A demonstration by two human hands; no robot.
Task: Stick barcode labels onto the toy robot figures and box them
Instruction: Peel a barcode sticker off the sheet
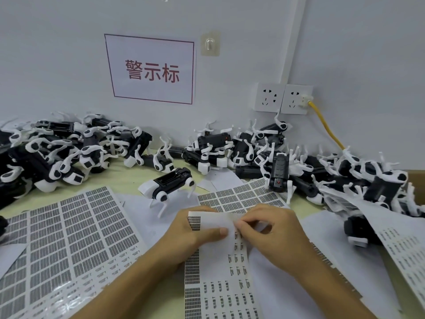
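Note:
A long label sheet (pixel 220 272) lies in front of me with its top end curled over. My left hand (pixel 195 236) holds that curled end, thumb pressed on the paper. My right hand (pixel 269 231) pinches at the sheet's top edge beside the left thumb; whether a label is between its fingers I cannot tell. One black-and-white toy robot dog (pixel 170 185) stands upright on the table just beyond my hands. Heaps of the same figures lie at the back left (pixel 64 155) and back right (pixel 287 162).
More barcode sheets lie on the table at the left (pixel 69 238), behind my hands (pixel 241 194) and at the right (pixel 404 254). Two wall sockets (pixel 284 99) hold a yellow cable (pixel 326 125). A red-lettered sign (pixel 151 70) hangs on the wall.

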